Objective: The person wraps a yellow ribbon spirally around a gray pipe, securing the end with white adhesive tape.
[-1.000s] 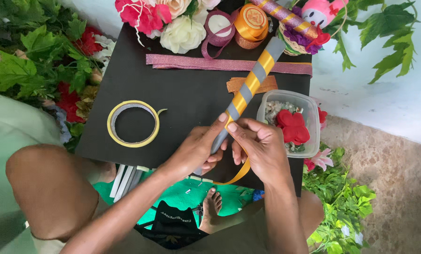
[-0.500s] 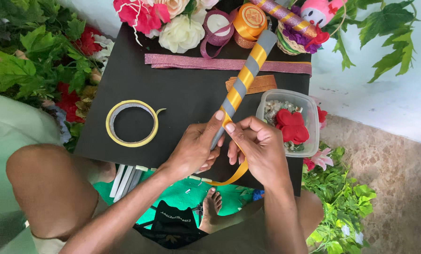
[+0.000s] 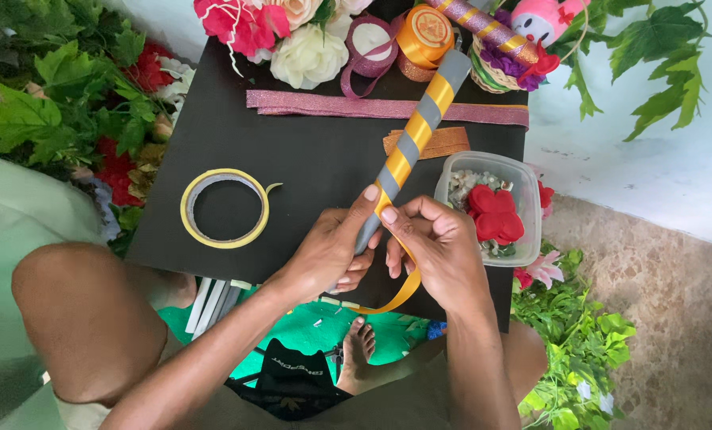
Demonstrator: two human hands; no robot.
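On the black board [image 3: 308, 167]: a grey stick [image 3: 420, 131] lies slanted.
Left hand [image 3: 332, 251]: wrapped tight round the stick.
Right hand [image 3: 444, 255]: pinches orange ribbon [image 3: 396, 291] beside the stick.
Tape ring [image 3: 224, 209]: left of the stick.

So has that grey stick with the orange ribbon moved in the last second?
Yes. The grey stick has swung: its top end now lies left of where it was, nearer the orange ribbon spool, while both hands grip its lower end.

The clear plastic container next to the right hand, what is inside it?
Inside the clear plastic container lie red fabric flowers on a bed of small pale bits. The flowers cover what is under them, and the right hand hides its near left corner.
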